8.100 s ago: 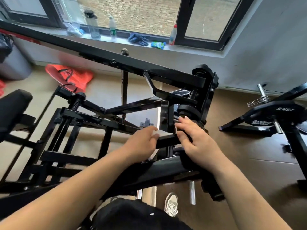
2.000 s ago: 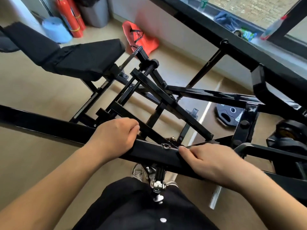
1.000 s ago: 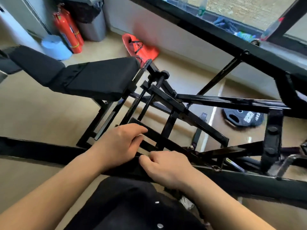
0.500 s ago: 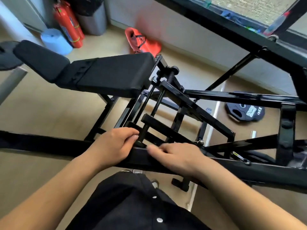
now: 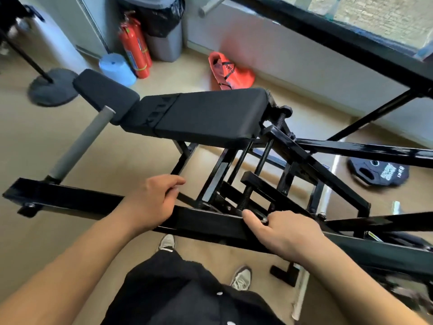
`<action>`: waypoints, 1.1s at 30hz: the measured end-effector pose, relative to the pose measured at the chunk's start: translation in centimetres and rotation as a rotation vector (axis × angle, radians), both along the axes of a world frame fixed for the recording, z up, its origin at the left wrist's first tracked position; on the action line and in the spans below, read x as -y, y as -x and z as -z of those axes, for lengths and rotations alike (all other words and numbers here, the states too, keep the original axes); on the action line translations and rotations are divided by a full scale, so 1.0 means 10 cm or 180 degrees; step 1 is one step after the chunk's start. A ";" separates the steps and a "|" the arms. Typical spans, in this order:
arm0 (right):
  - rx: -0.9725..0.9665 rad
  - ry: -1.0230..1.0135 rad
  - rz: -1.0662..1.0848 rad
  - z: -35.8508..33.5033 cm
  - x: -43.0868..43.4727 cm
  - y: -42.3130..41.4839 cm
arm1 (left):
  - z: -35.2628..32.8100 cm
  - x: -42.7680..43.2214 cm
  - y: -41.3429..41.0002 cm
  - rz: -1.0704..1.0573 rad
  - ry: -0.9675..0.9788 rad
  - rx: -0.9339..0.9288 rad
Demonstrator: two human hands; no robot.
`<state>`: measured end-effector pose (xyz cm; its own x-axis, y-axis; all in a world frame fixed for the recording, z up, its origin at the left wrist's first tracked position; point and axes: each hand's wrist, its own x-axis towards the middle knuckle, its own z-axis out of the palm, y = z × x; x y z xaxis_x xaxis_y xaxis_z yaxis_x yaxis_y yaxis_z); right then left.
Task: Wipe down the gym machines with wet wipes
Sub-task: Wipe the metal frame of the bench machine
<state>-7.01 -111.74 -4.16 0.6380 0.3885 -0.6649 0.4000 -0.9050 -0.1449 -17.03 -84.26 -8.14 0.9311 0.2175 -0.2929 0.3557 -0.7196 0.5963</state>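
Gym machine bar (image 5: 206, 225): wipe hidden; long overlapping strokes suit it.
Left hand (image 5: 150, 202): curled over bar, likely wiping.
Right hand (image 5: 281, 231): grips bar, steadying.

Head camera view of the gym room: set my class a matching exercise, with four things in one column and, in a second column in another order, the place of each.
Things
1. red cylindrical fire extinguisher
2. orange fabric bag
3. black round weight plate
4. long black padded bench cushion

Places
A. lying flat at the far right of the view
B. mounted on the black metal frame
C. standing beside the grey bin
D. slumped at the foot of the pale wall

Pairs: 1-C, 2-D, 3-A, 4-B
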 end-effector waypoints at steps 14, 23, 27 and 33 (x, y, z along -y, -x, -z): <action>-0.0181 -0.0599 -0.0332 0.29 -2.69 0.84 | 0.25 -2.05 0.50 0.0211 0.0078 -0.0287; 0.0069 -0.0689 -0.0275 0.40 -3.20 1.13 | 0.10 -2.19 0.96 -0.0026 0.0313 0.0365; 0.0367 -0.0960 -0.0492 0.52 -3.71 1.41 | -0.01 -2.41 1.27 -0.0331 0.0122 0.0757; 0.0838 -0.0998 -0.0444 0.59 -3.82 1.77 | 0.02 -2.84 1.37 -0.0210 0.0177 0.0873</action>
